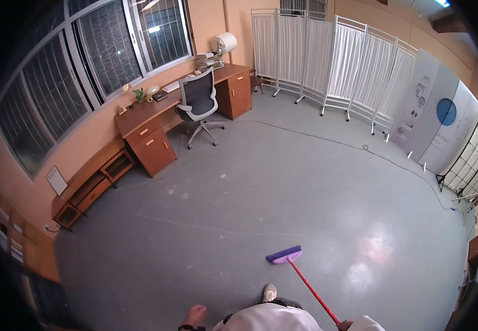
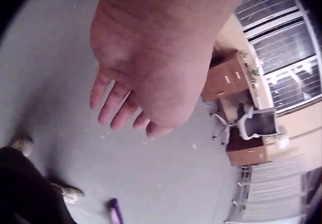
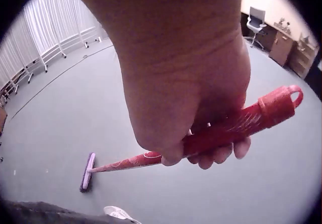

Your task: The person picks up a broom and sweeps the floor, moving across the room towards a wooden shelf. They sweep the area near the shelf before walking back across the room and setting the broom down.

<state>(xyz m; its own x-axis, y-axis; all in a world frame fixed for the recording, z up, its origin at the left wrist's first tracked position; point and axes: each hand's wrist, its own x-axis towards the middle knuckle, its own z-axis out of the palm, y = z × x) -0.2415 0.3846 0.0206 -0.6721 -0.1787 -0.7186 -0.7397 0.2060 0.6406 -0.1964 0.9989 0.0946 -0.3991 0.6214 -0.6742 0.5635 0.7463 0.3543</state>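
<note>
1. Head view: the right hand (image 1: 345, 325) grips the red handle (image 1: 326, 308) of the broom (image 1: 307, 282); its purple head (image 1: 285, 255) appears to rest on the floor (image 1: 195, 248), ahead and left of those fingers. The left hand (image 1: 196, 315) is well apart from the handle. A shoe (image 1: 270, 292) stands near the head, on the side toward the body; a careless step could catch the bristles. Far ahead of the fingers a cable (image 1: 305, 133) crosses the floor; bristles pushed that far might snag on it.
2. Left wrist view: the left fingers (image 2: 111, 103) are slightly bent and hold nothing, with the broom's head well beyond them. With one hand alone steering, the head could swing off line.
3. Right wrist view: the right fingers (image 3: 241, 147) curl round the handle just beside its looped end (image 3: 276, 107); the head lies well out from them. Held this near the end, the handle could twist in a slack grip if the bristles drag.
</note>
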